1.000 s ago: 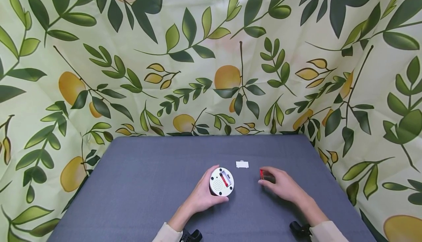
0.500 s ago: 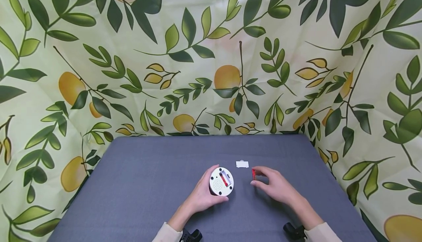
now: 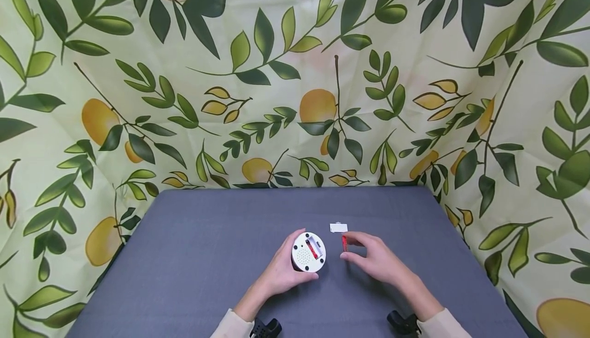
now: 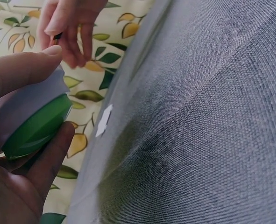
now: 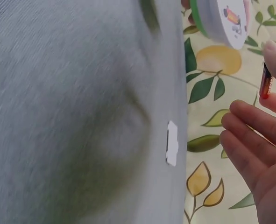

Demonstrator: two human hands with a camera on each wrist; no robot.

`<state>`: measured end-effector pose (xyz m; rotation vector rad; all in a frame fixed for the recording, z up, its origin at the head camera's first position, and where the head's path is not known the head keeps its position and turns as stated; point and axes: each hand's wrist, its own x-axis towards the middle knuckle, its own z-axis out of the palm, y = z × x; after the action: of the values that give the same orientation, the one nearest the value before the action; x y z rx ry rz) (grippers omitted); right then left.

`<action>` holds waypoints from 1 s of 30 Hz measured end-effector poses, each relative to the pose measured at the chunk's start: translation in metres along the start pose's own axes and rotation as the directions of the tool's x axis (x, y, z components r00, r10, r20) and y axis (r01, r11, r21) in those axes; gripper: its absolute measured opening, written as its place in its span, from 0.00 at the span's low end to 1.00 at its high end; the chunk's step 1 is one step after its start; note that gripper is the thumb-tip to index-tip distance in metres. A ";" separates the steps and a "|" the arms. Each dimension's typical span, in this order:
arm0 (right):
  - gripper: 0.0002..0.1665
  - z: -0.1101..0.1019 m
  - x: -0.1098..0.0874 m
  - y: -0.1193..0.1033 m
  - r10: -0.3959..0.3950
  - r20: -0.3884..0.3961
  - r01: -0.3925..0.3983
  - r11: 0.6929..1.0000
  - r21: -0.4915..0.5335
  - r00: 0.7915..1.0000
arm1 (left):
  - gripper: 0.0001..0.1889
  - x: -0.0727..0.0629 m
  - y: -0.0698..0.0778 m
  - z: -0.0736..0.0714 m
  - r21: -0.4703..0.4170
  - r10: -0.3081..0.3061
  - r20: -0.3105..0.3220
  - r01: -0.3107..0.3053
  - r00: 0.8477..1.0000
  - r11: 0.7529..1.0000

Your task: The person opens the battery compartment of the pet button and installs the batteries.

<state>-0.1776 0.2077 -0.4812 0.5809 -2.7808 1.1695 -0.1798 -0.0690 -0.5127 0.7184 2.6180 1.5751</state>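
Observation:
My left hand (image 3: 287, 265) grips a round white device (image 3: 302, 262) with its underside turned up toward the head camera. A battery compartment in that face holds one red battery (image 3: 312, 250), with a vacant slot beside it. In the left wrist view the device's side shows a green band (image 4: 39, 126). To its right, my right hand (image 3: 380, 258) pinches a second red battery (image 3: 344, 244) between thumb and index finger, apart from the device. The right wrist view shows this battery's black end (image 5: 267, 72) and the other fingers extended.
A small white battery cover (image 3: 338, 227) lies on the grey cloth-covered table (image 3: 221, 246), just beyond the right hand's fingertips. Patterned fabric (image 3: 276, 97) with leaves and fruit hangs behind the table and along both sides.
My right hand has moved left with the pinched battery, closer to the device. The left hand and the device stay almost in place, and the cover lies where it was.

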 end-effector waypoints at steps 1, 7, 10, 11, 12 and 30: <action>0.30 0.001 0.001 -0.002 -0.004 0.002 0.004 1.000 0.007 1.000 | 0.54 0.000 0.000 0.000 0.002 -0.001 0.001 0.001 1.000 1.000; 0.31 0.004 0.005 -0.011 -0.050 -0.004 0.050 0.998 0.032 0.999 | 0.54 0.000 0.000 0.000 0.015 -0.004 0.011 0.003 1.000 1.000; 0.31 0.007 0.008 -0.014 -0.081 -0.013 0.082 0.996 0.037 0.997 | 0.54 0.000 0.000 0.000 0.014 0.000 0.011 0.000 1.000 1.000; 0.30 0.009 0.008 -0.015 -0.090 -0.015 0.090 0.995 0.036 0.996 | 0.54 0.001 0.001 0.000 0.011 0.000 0.011 -0.001 1.000 1.000; 0.30 0.010 0.009 -0.016 -0.100 -0.016 0.100 0.994 0.037 0.995 | 0.54 0.001 0.001 0.000 0.010 0.003 0.012 -0.003 1.000 1.000; 0.28 0.032 0.015 -0.023 -0.245 -0.020 0.245 0.969 -0.016 0.969 | 0.54 0.002 0.003 0.001 -0.022 0.010 0.021 -0.010 1.000 1.000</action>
<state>-0.1803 0.1659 -0.4852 0.8753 -2.6023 1.0962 -0.1799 -0.0661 -0.5107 0.7443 2.5825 1.5868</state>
